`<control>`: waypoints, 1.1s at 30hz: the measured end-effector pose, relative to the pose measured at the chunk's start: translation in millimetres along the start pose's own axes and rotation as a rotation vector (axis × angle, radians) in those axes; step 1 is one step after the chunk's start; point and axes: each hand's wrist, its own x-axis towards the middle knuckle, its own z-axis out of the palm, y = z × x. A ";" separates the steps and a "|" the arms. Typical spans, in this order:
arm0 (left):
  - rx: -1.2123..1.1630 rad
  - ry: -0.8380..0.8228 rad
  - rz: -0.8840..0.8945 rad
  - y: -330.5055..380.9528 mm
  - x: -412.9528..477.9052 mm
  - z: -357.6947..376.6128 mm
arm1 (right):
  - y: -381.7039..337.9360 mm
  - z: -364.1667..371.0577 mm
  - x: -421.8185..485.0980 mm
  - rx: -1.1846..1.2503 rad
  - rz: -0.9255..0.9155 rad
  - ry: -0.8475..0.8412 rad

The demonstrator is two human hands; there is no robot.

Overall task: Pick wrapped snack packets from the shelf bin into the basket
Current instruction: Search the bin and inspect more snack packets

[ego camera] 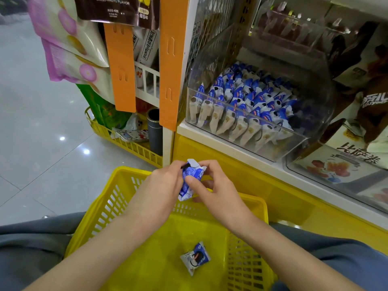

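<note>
Both hands hold blue-and-white snack packets (190,179) above the far rim of the yellow basket (100,219). My left hand (161,185) grips them from the left, my right hand (212,185) pinches them from the right with thumb and fingers. How many packets are in the bunch I cannot tell. One packet (195,258) lies flat on the basket's floor. The clear shelf bin (310,114) at upper right holds several rows of the same blue-and-white packets (247,106).
The basket rests on my lap, against the yellow shelf base (283,194). A second clear bin (344,164) with larger packs sits at right. At left, hanging snack bags (71,49), orange strips (120,68) and a low yellow rack (126,143) stand over grey tiled floor.
</note>
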 end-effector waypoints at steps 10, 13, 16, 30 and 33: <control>0.296 -0.018 0.085 7.6 -1.9 -8.9 | -2.6 -4.0 -0.2 -0.157 -0.142 0.019; 0.157 0.036 0.053 7.9 -1.8 -7.6 | -2.1 -2.2 0.3 -0.179 -0.148 0.032; 0.026 0.065 -0.005 5.6 1.5 -3.1 | -2.1 -2.8 1.7 -0.191 -0.158 0.053; -0.881 -0.108 -0.466 19.4 8.1 -4.2 | -9.6 -14.9 9.4 -0.012 -0.099 -0.065; -1.185 -0.137 -0.603 24.2 14.6 -14.3 | -12.7 -16.3 7.2 -0.003 -0.140 -0.145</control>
